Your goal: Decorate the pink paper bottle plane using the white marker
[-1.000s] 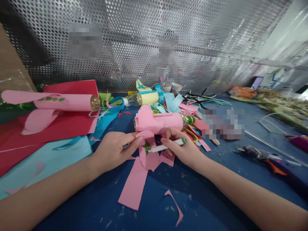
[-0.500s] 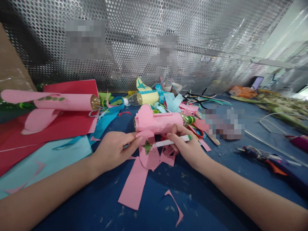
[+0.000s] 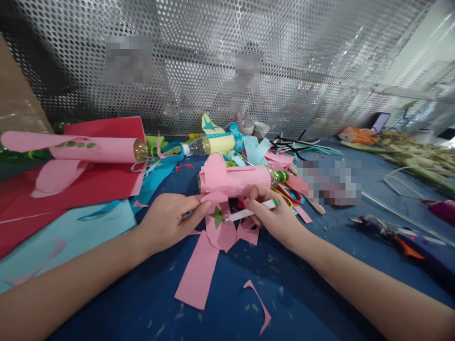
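My right hand (image 3: pixel 272 210) is closed around a white marker pen (image 3: pixel 245 214) with a green end. Its tip meets a green star (image 3: pixel 218 217) coloured on a rounded pink paper wing (image 3: pixel 220 239). With thumb and forefinger, my left hand (image 3: pixel 174 218) pinches the upper left edge of that wing. The wing belongs to a plastic bottle (image 3: pixel 274 176) wrapped in pink paper (image 3: pixel 245 180), lying on its side with the green cap to the right. Underneath lie pink paper scraps and a pink strip (image 3: pixel 197 272).
Another pink-wrapped bottle (image 3: pixel 106 149) lies left on red sheets (image 3: pixel 71 196), above light blue paper (image 3: pixel 95 237). A yellow-wrapped bottle (image 3: pixel 218 144) lies behind. Scissors (image 3: pixel 293 195) sit right of my hand. A glue gun (image 3: pixel 415 241) and its cable are further right, below dried husks (image 3: pixel 423 151).
My right hand has shifted slightly left and tilted the marker pen a little more steeply, its tip staying by the star. My left hand keeps its pinch on the paper wing.
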A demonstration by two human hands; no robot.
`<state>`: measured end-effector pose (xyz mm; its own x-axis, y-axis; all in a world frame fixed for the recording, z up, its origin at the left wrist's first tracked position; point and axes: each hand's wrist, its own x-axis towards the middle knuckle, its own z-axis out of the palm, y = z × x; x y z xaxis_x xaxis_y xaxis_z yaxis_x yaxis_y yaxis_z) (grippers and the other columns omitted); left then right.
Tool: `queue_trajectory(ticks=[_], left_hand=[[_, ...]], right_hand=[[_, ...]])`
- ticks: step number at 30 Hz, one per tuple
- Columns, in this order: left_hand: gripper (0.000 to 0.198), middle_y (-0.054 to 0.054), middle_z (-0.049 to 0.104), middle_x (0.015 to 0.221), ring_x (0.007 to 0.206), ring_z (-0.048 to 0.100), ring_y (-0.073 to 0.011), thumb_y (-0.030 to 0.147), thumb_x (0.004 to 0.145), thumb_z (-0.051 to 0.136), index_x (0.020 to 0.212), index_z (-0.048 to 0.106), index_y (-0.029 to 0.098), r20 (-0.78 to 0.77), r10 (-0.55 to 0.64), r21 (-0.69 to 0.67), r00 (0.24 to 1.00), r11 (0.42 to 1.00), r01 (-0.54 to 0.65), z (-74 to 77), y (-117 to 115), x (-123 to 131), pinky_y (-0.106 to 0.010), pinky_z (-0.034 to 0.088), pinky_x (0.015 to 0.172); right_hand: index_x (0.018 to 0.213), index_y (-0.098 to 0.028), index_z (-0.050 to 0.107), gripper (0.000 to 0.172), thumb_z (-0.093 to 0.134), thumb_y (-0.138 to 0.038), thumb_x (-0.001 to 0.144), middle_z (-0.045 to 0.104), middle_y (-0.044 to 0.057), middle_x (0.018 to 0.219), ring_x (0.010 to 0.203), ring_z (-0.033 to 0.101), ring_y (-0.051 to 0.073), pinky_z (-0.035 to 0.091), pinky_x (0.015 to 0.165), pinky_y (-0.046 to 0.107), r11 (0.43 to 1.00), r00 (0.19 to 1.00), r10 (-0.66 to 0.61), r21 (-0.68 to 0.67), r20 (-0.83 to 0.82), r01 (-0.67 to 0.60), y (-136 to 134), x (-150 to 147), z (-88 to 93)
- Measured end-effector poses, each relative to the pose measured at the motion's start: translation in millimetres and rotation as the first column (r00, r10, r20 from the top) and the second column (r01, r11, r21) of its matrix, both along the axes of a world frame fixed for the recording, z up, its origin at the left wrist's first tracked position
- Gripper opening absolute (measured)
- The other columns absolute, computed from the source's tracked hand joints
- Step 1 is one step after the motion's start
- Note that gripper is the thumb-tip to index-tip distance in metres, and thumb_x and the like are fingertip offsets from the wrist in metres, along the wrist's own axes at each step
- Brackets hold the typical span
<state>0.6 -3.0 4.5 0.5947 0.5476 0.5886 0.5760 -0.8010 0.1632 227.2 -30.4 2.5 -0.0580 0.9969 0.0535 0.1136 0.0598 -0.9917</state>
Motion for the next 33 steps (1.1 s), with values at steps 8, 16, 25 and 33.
queue_trajectory(ticks=[8,16,25,33], left_hand=[[0.047,0.001,0.065,0.051,0.046,0.059,-0.0132,0.034,0.101,0.039,0.070,0.071,0.018,-0.002,0.009,-0.014,1.000,1.000,-0.009,-2.0,0.9,-1.7,-0.025,0.032,0.045],[0.046,0.001,0.066,0.052,0.047,0.060,-0.0128,0.035,0.101,0.039,0.072,0.072,0.019,0.003,0.008,-0.015,1.000,1.000,-0.008,-2.8,1.2,-0.9,-0.024,0.034,0.046],[0.049,0.000,0.065,0.050,0.046,0.060,-0.0132,0.036,0.102,0.039,0.070,0.072,0.019,-0.002,0.006,-0.019,1.000,1.000,-0.006,-1.6,1.1,-0.8,-0.025,0.034,0.046],[0.049,0.000,0.066,0.052,0.048,0.061,-0.0133,0.038,0.101,0.038,0.072,0.072,0.019,-0.006,0.020,-0.050,1.000,0.999,-0.020,-4.5,1.4,-2.3,-0.024,0.036,0.047]], right_hand=[[0.057,-0.023,0.041,0.023,0.059,-0.028,0.070,0.042,-0.010,0.039,0.038,0.036,0.008,0.034,0.041,0.022,1.000,1.000,-0.007,0.010,0.022,0.007,0.3,0.5,-0.8],[0.058,-0.024,0.041,0.023,0.059,-0.029,0.072,0.043,-0.010,0.039,0.037,0.039,0.009,0.036,0.041,0.022,1.000,0.999,0.014,0.005,0.030,-0.014,0.6,0.5,-1.3],[0.058,-0.024,0.042,0.022,0.059,-0.029,0.071,0.044,-0.009,0.038,0.036,0.038,0.009,0.038,0.041,0.023,1.000,0.999,0.009,-0.010,0.031,-0.009,0.3,0.6,-1.5],[0.059,-0.024,0.042,0.024,0.061,-0.030,0.073,0.044,-0.009,0.039,0.036,0.038,0.009,0.038,0.041,0.023,1.000,1.000,0.020,0.001,0.021,-0.020,0.8,1.1,-2.0]])
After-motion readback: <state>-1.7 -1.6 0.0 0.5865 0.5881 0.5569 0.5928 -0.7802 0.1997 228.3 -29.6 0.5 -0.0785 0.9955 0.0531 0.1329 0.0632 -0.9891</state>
